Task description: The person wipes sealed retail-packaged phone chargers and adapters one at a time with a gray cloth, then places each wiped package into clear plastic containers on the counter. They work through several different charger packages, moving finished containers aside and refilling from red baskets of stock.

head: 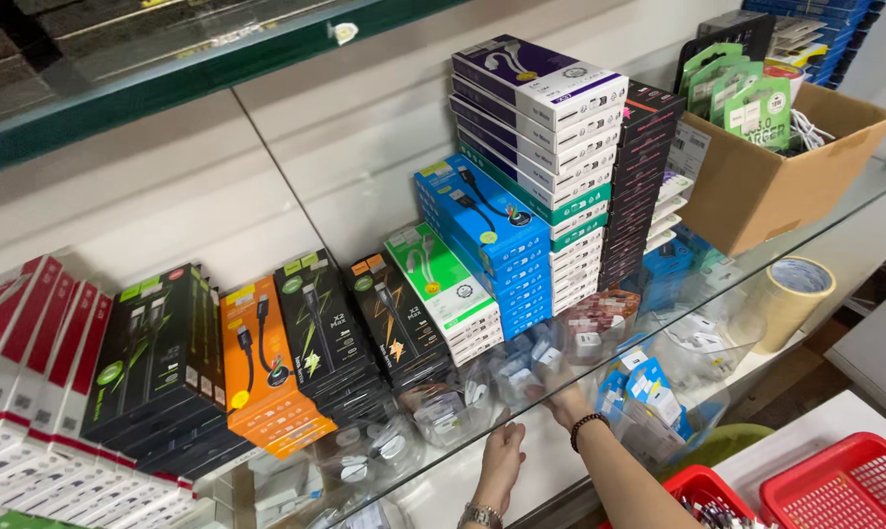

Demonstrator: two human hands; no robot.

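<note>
Head view of a shop display. The left hand (pixel 502 460), a metal watch at its wrist, lies flat and open-fingered against the underside edge of the clear glass shelf (pixel 835 211). The right hand (pixel 563 392), a dark bead bracelet at its wrist, reaches under the same shelf among clear plastic bags of white chargers (pixel 521 372); whether it grips one cannot be told, since glare and the glass blur the fingers. On the shelf stand stacked cable boxes: orange (pixel 266 382), green-and-white (pixel 443 284), blue (pixel 487 230) and purple-topped white (pixel 541 83). A brown cardboard carton (pixel 766 186) sits at right, a tape roll (pixel 790 294) below it, red plastic baskets (pixel 844 485) lower right.
</note>
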